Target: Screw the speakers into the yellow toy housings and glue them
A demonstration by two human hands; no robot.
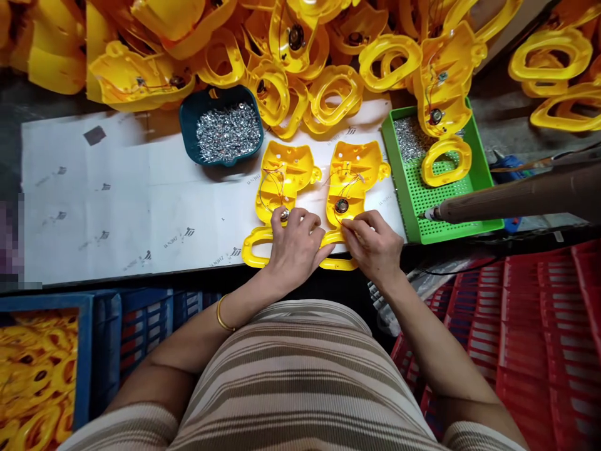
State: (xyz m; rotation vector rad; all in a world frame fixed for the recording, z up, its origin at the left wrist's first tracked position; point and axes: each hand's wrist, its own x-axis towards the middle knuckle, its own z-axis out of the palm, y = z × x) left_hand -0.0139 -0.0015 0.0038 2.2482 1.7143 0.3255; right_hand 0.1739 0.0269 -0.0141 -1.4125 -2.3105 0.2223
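Two yellow plastic shell halves lie side by side, hollow side up, with thin wires inside: the left shell (282, 164) and the right shell (353, 164). Each has an oval ring handle at its lower end. My left hand (295, 244) is bent over the lower end of the left shell, its fingertips closed around a small round speaker (284, 215). In the right shell, a dark round speaker (342, 205) sits in its seat. Beside it, my right hand (375, 244) pinches at the shell's lower edge; what lies between the fingertips is hidden.
A dark teal tub (188, 134) of screws stands left of the shells. To the right, a green basket (406, 216) holds screws under another yellow shell, and a screwdriver-like tool (469, 207) reaches over it. Yellow shells (164, 25) pile up behind. Blue (84, 351) and red crates (526, 326) flank me.
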